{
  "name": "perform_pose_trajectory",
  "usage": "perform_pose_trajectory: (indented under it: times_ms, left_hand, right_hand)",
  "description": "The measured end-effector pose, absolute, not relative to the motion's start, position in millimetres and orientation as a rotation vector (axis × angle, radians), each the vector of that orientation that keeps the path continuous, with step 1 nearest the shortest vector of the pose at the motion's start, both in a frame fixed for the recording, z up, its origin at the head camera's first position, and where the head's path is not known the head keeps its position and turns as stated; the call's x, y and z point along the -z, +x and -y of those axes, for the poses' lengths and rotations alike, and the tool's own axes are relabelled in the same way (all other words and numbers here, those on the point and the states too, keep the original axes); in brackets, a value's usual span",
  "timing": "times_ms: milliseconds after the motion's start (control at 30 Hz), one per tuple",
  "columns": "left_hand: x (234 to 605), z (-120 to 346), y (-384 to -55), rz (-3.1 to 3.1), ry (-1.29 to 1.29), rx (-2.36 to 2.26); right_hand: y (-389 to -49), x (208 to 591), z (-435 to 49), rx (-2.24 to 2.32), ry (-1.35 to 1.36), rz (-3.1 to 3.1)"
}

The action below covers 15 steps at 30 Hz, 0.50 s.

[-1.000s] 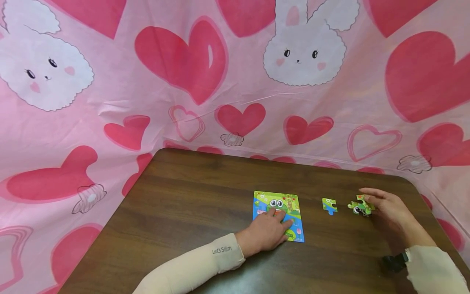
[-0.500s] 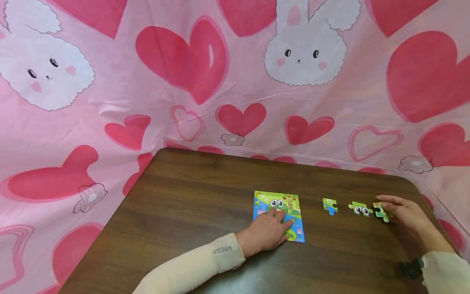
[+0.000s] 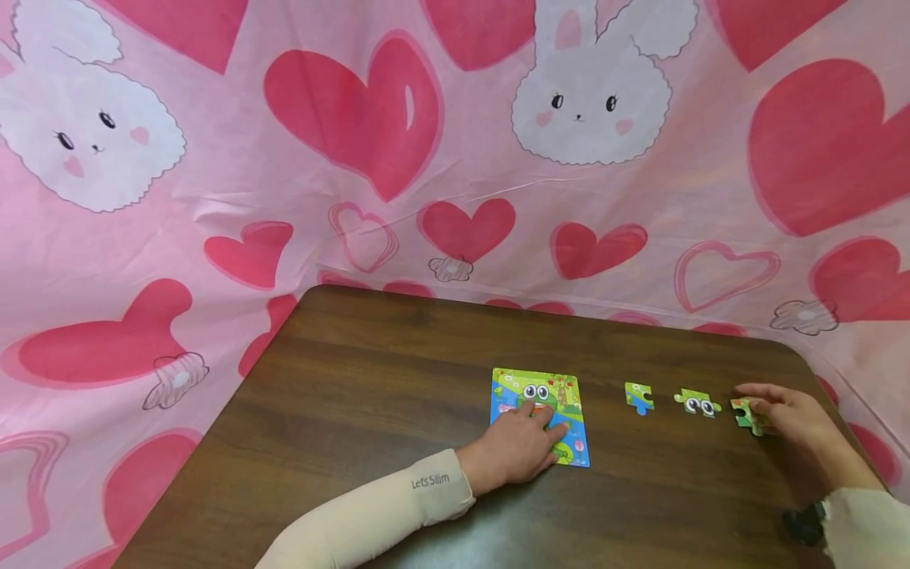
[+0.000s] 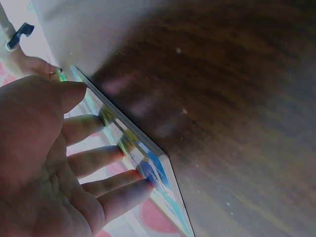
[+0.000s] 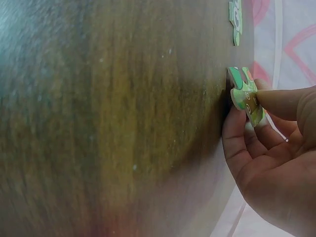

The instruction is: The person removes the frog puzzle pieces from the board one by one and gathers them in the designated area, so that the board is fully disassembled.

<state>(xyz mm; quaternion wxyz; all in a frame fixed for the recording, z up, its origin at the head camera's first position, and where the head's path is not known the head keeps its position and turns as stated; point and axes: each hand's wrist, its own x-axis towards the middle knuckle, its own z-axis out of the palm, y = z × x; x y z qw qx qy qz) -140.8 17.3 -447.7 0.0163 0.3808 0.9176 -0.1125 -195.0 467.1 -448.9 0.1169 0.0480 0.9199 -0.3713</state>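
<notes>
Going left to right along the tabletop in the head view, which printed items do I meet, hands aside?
Frog picture board → green-and-blue puzzle piece → puzzle piece with two eyes → puzzle piece pinched in the right hand.

I take this for a screened-off corner indoors, a small makeshift booth; whether it stands in a home or a studio, I cannot tell from my end. What shows it is a creased pink sheet [image 3: 476, 150], printed with red hearts [image 3: 355, 118] and white rabbit heads [image 3: 586, 130], hanging behind and beside a dark wood-grain table [image 3: 370, 371], whose rounded far corners sit close against it.
</notes>
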Motion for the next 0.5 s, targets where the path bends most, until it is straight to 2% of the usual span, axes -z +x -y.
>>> perform_pose_trajectory:
  times_ms: [500]
  left_hand:
    - [449.1, -17.2, -141.6, -2.837, 1.180, 0.332]
  right_hand:
    - [-191.4, 445.2, -457.5, 0.722, 0.036, -2.903]
